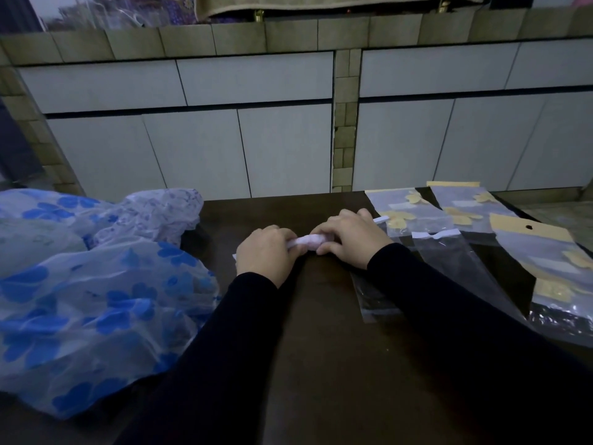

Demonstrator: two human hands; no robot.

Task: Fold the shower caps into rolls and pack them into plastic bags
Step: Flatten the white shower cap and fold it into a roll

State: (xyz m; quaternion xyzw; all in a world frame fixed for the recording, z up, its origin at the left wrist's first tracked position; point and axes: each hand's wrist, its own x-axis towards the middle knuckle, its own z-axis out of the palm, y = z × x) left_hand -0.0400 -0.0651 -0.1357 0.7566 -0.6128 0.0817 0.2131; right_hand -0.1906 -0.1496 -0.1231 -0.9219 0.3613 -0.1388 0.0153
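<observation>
Dark brown table (321, 364) w/ a smooth top. Behind table: white tiled wall (256, 130) w/ tan tile strip (345, 123) running up & down, tan tile ledge (288, 35) along its top. Above ledge, far from table: brown cloth (321, 4) hanging down.

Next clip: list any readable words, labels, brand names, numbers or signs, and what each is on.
None can be read.
Plastic bags: yellow header cards and shapes, no legible lettering.
Shower caps: blue flower print only.
Roll in both hands: no text visible.
</observation>
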